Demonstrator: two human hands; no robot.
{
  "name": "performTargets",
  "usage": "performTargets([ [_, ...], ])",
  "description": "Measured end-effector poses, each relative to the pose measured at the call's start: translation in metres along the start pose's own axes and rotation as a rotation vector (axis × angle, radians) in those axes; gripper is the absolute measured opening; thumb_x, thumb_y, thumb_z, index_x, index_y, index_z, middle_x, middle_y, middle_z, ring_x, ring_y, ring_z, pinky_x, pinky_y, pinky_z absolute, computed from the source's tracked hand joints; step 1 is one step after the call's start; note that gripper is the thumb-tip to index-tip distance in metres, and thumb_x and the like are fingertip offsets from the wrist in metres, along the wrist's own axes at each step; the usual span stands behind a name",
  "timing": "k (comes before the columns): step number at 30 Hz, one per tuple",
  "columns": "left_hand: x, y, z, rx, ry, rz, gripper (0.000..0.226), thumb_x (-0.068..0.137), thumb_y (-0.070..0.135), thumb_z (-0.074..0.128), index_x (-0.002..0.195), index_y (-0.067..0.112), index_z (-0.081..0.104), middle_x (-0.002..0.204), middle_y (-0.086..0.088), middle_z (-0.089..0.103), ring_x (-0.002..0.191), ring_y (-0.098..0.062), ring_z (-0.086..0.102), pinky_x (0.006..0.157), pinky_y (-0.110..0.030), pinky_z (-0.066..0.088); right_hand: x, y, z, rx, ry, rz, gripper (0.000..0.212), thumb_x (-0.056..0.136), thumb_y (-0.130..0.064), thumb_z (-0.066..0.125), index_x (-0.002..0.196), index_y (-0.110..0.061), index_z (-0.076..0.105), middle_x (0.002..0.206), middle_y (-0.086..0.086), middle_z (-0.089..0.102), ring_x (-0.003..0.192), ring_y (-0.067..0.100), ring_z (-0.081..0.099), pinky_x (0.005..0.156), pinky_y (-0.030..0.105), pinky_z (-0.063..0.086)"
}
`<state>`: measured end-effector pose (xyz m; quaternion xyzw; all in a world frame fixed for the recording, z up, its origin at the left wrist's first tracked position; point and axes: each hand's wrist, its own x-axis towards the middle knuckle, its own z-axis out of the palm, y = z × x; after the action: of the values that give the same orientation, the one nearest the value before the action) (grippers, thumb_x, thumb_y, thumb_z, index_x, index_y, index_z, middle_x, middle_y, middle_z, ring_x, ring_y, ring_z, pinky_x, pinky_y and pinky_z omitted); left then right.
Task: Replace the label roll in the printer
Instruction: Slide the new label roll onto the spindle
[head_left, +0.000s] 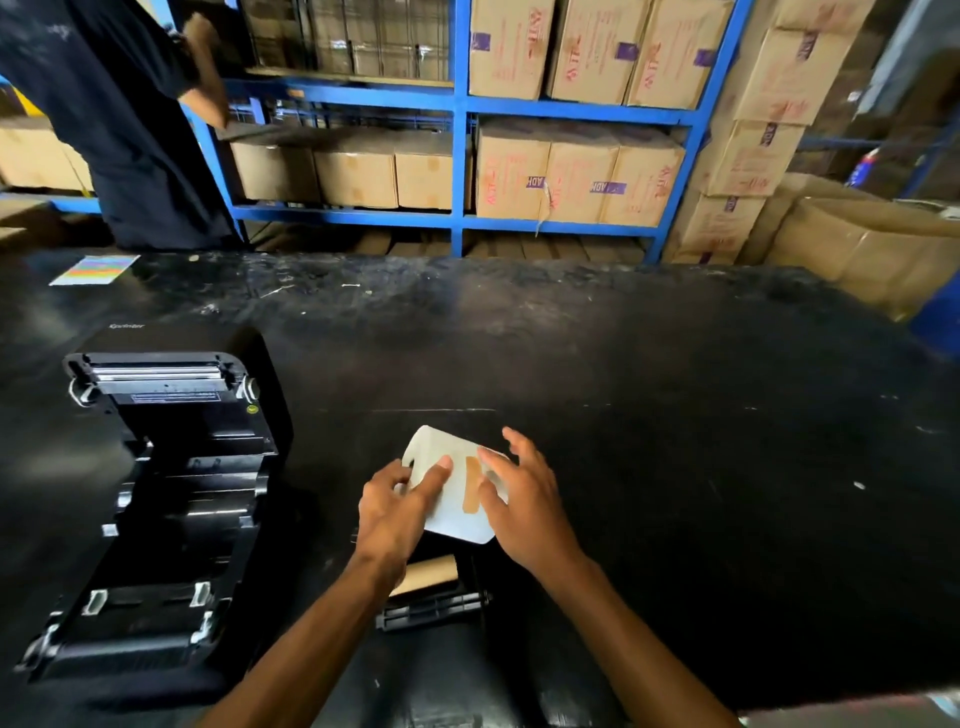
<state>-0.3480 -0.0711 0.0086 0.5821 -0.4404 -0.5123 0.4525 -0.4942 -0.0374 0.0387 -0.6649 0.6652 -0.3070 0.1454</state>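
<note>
A white label roll (457, 488) with a strip of brown tape on it is held above the black table, near the middle. My left hand (395, 512) grips its left side, thumb and fingers pinched on the edge. My right hand (524, 499) rests on its right side with the fingers spread. The black label printer (166, 488) stands at the left with its lid swung open and the roll bay bare. Just below my hands lie a brown cardboard core (428, 574) and a black spindle holder (431, 608).
A coloured sheet (96, 270) lies at the table's far left. A person in dark clothes (119, 119) stands behind the table at the left. Blue shelving (460, 156) full of cardboard boxes lines the back; stacked cartons (857, 244) crowd the right.
</note>
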Motion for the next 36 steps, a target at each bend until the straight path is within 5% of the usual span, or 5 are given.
performTargets([
  [8,-0.018,0.004,0.006,0.061,0.001,0.059,0.051,0.059,0.055,0.074,0.088,0.013,0.071,0.090,-0.008,0.073,0.077,-0.019,0.069,0.058,-0.026,0.050,-0.009,0.009,0.002,0.261,0.150,0.055,0.006,0.082,-0.019,0.065,0.084,-0.015,0.068,0.122,-0.007,0.053,0.116,0.015,0.050,0.099,0.032,0.042],
  [16,-0.020,-0.006,-0.009,-0.063,0.066,-0.169,0.064,0.063,0.048,0.080,0.078,-0.012,0.065,0.093,-0.024,0.073,0.076,-0.030,0.066,0.079,-0.055,0.056,-0.048,0.026,0.005,0.798,0.296,0.129,0.015,0.085,-0.004,0.061,0.077,-0.017,0.065,0.108,0.006,0.065,0.099,0.011,0.063,0.084,0.014,0.048],
  [24,-0.041,-0.004,-0.024,-0.267,0.103,-0.311,0.030,0.082,0.031,0.071,0.080,0.003,0.061,0.084,-0.012,0.067,0.072,-0.026,0.066,0.051,-0.039,0.061,-0.086,0.127,0.044,0.053,-0.155,0.353,0.010,0.083,-0.022,0.066,0.078,-0.016,0.072,0.126,-0.001,0.058,0.123,0.018,0.045,0.102,0.029,0.025],
  [27,-0.048,-0.005,-0.027,-0.308,0.093,-0.342,0.029,0.081,0.032,0.071,0.081,0.005,0.062,0.089,-0.013,0.067,0.077,-0.026,0.068,0.058,-0.042,0.061,-0.096,0.133,0.054,0.042,-0.145,0.297,0.006,0.078,-0.026,0.071,0.081,-0.020,0.071,0.134,-0.004,0.051,0.129,0.015,0.037,0.093,0.021,0.015],
  [36,-0.052,-0.002,-0.034,-0.361,0.105,-0.364,0.039,0.080,0.032,0.073,0.100,0.000,0.063,0.100,-0.016,0.068,0.081,-0.025,0.069,0.049,-0.040,0.059,-0.097,0.145,0.056,0.005,-0.138,0.222,0.030,0.076,-0.027,0.073,0.104,-0.025,0.065,0.139,-0.003,0.047,0.134,0.019,0.032,0.102,0.033,0.019],
])
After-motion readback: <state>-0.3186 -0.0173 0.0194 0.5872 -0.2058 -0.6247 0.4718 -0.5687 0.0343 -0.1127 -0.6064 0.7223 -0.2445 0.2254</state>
